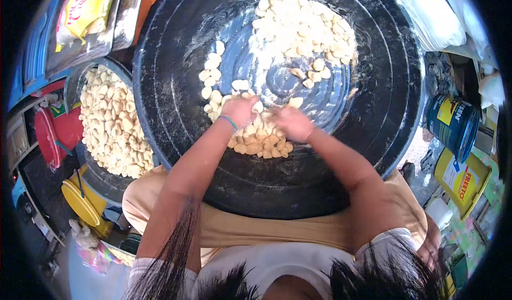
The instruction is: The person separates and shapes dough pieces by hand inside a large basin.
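Angling inward, backs up | left hand (241, 111), right hand (293, 123) touching pale pieces (258, 139) | both grips: cannot tell

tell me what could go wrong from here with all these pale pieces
Loose hair hangs across the left forearm, so strands could fall among the pale pieces in the basin.

The basin's near rim sits over the lap; if it rests there, shifting the legs might tilt it.

The tub of pieces stands close by the knee, where a bump might spill some.
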A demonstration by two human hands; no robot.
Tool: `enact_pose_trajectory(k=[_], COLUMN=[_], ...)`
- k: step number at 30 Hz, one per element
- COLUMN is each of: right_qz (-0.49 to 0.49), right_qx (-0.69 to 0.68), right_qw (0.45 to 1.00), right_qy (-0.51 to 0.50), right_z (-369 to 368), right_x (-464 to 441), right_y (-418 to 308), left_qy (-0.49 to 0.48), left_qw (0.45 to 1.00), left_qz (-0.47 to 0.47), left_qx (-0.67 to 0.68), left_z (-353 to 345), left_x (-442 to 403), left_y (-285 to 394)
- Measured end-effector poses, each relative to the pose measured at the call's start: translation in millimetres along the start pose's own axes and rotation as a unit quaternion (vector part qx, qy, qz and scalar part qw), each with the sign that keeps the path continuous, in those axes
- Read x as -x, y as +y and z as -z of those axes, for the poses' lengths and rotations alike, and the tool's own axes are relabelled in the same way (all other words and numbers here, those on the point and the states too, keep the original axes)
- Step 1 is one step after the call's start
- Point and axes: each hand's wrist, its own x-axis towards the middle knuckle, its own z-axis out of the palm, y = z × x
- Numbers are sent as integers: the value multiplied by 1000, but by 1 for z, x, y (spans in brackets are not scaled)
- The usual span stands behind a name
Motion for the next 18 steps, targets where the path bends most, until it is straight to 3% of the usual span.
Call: enact_pose_trajectory(k=[1,2,4,5,7,8,9,10,11,12,13,14,15,17,18], right_qz=[-82,-229,-403,-431,-489,-502,-449,-362,-306,-170,-144,-111,-61,33,47], right_qx=[-5,-42,-69,-58,43,-14,82,15,-152,-375,-569,-734,-784,-870,-823], right_qw=[996,972,893,853,818,840,869,925,920,898,803,669,617,492,565], right_qy=[-20,33,187,289,298,205,193,115,192,156,102,38,22,-10,37], right_z=[28,32,28,23,-10,12,-6,11,-43,-23,-15,-7,14,69,83], right_x=[2,8,14,9,-36,-42,-54,-47,-66,-60,-62,-65,-59,-39,-34], right_y=[13,43,90,103,98,55,30,-11,-7,-28,-38,-46,-59,-91,-98], left_qy=[-52,-55,-6,23,170,191,212,212,210,209,210,190,171,170,153], left_qw=[997,998,1000,999,983,980,976,976,973,968,960,894,761,730,707], left_qz=[-1,-34,-29,-28,-65,-48,-30,-17,-12,-7,-1,9,-11,15,-10], left_qx=[53,20,6,-2,-29,5,38,47,92,138,184,406,626,662,690], left_z=[4,3,30,44,53,63,73,85,86,83,78,60,54,59,56], left_x=[5,10,42,54,66,69,73,84,92,103,114,114,124,147,144], left_y=[4,0,6,8,-12,-20,-23,-21,-21,-20,-20,-20,-6,18,16])
